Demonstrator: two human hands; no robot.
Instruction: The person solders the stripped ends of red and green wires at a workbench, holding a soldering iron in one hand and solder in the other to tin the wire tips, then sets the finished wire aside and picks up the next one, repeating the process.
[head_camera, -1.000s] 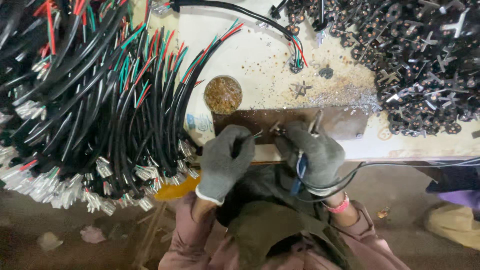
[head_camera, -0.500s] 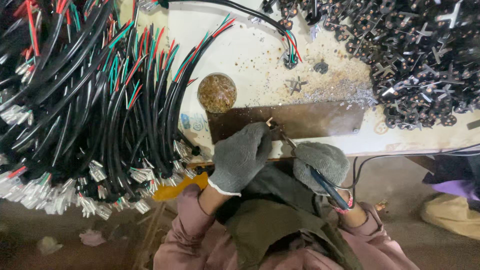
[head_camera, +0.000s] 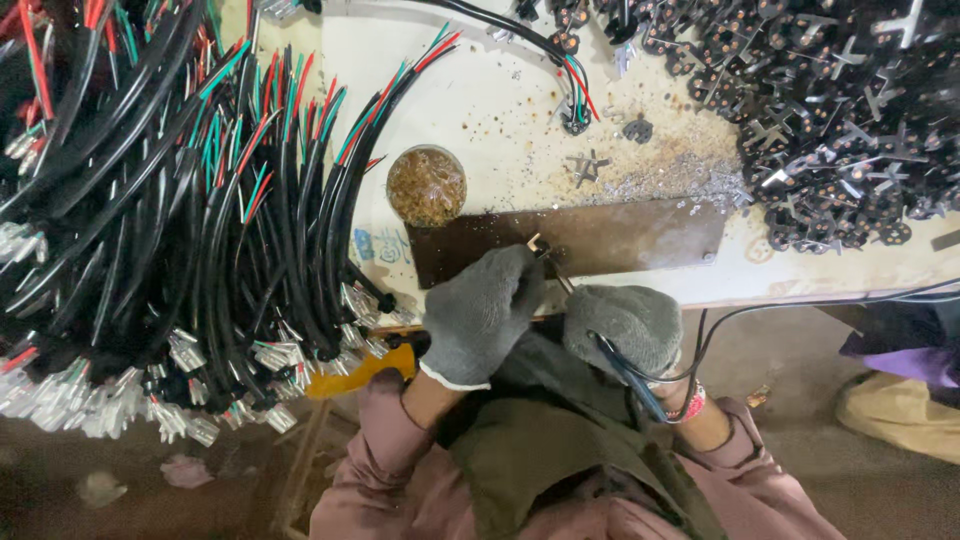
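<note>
Largest first: our white, stained desk (head_camera: 480, 110) carries two great stocks. On our left a mass of black sheathed cables with red, green and white inner wires (head_camera: 170, 200) drapes over the edge, their metal crimped ends (head_camera: 190, 360) hanging in a fringe. On our far right lies a heap of small black plug parts with copper prongs (head_camera: 840, 120). We judge that most of this material is unjoined, since the cables and parts lie in separate piles and only one single black cable with a part at its end (head_camera: 565, 80) lies apart near the middle of the desk.

Nearer to us sits a dark brown rusty metal plate (head_camera: 620, 235) at the desk's front edge, with grey metal filings (head_camera: 680, 180) scattered just behind it, which suggests a fair amount of work has been done here. A round tin of brownish granular stuff (head_camera: 427, 186) stands just beside the plate's left end.

Our left hand in a grey knit glove (head_camera: 480, 312) is closed, its fingers pinching a small pale metal piece (head_camera: 535, 243) against the plate. Our right hand in a grey knit glove (head_camera: 625, 322) is wrapped round a thin blue-handled tool with a cord (head_camera: 625, 370), whose tip reaches toward that piece.
</note>
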